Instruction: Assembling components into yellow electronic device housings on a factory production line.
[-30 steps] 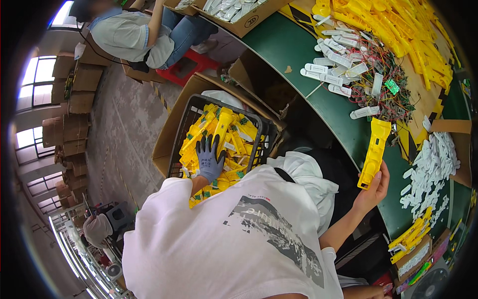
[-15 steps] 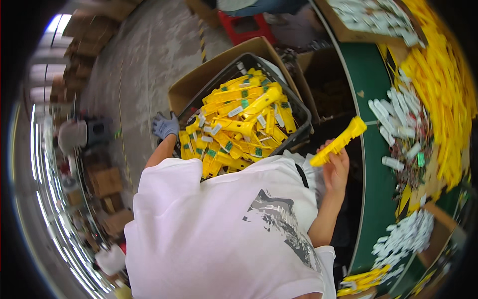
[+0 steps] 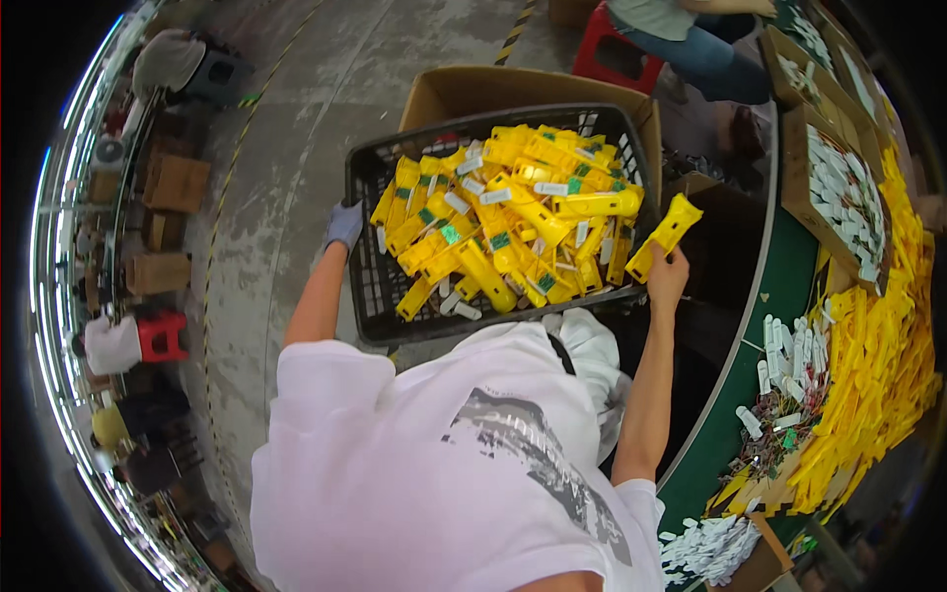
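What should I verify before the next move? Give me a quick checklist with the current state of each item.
1. Left hand at the left side of the black crate: ok.
2. Left hand's grip secure: cannot tell; its fingers are mostly hidden.
3. Right hand free: not ok; it holds a yellow part near the crate's right side.
4. Crate's base supported: cannot tell; the underside is hidden, with a cardboard box showing beyond the far rim.
5. Heaped yellow parts stable: cannot tell; they lie piled at many angles.
6. Crate apart from the green table: ok; a dark gap shows between them.
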A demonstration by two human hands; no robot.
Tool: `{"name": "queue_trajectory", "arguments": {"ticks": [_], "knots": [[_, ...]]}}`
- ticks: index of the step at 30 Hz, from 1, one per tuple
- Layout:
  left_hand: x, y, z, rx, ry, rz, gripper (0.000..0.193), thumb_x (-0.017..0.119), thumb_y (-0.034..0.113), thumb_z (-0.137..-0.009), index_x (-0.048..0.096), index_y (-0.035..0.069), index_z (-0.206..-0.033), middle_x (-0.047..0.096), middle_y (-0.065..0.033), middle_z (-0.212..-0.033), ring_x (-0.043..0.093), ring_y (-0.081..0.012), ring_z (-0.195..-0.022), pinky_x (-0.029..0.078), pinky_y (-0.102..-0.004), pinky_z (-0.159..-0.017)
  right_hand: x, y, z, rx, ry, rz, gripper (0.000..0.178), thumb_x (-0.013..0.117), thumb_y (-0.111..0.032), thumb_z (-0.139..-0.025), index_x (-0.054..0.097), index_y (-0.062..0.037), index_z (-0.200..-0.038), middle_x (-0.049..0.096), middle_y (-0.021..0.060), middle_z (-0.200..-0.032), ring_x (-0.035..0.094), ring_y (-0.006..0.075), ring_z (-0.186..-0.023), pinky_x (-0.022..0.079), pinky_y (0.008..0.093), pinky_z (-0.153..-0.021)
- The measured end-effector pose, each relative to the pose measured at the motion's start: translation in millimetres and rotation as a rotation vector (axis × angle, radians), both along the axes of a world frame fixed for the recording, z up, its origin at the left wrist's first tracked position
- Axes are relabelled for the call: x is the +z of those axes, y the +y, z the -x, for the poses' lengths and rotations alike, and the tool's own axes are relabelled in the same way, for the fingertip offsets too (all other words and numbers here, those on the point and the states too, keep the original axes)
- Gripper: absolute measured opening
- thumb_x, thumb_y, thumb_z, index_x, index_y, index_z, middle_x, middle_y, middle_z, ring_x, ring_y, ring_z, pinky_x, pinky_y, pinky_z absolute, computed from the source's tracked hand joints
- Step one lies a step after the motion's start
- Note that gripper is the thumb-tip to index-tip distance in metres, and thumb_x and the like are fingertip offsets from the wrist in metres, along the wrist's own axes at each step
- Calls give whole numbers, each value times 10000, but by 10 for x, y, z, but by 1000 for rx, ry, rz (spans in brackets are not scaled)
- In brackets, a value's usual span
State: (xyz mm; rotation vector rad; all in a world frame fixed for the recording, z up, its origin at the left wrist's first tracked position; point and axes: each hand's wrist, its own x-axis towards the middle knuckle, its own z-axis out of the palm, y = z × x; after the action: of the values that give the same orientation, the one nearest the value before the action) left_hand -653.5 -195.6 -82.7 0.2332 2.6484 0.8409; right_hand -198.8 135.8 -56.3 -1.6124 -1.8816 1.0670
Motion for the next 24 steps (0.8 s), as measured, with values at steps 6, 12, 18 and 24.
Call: {"name": "queue_trajectory", "arguments": {"ticks": [6, 12, 18, 24], "knots": [[420, 100, 124, 52, 267, 149, 440, 589, 376, -791, 604, 6, -1029, 635, -195, -989, 579, -363, -986, 456, -396, -814, -170, -327, -98, 41, 311, 118, 167, 611, -102, -817, 617, 48, -891, 643, 67, -764, 571, 113, -696, 455, 272, -656], [697, 476, 1341, -206, 238, 195, 505, 566, 435, -789, 571, 72, -1140, 595, -186, -1098, 541, -361, -1054, 441, -406, -875, 133, -1296, 217, 5, 466, 427, 177, 641, -95, -808, 626, 26, -935, 492, 81, -1018, 502, 145, -901, 410, 253, -780], [389, 960, 1538, -124, 369, 483, 510, 583, 480, -751, 588, 161, -1149, 585, -132, -1152, 541, -314, -1080, 437, -404, -897, 221, -1538, 496, 298, 178, 442, 234, 650, -168, -761, 653, -51, -964, 499, 160, -985, 433, 278, -998, 363, 336, -862], [415, 1408, 1952, -309, 423, 470, 545, 590, 504, -735, 599, 131, -1133, 587, -132, -1148, 548, -304, -1070, 440, -403, -888, 53, -2028, 621, 500, 140, 662, 301, 675, -217, -740, 635, -24, -968, 610, 156, -795, 557, 257, -813, 421, 331, -783]]}}
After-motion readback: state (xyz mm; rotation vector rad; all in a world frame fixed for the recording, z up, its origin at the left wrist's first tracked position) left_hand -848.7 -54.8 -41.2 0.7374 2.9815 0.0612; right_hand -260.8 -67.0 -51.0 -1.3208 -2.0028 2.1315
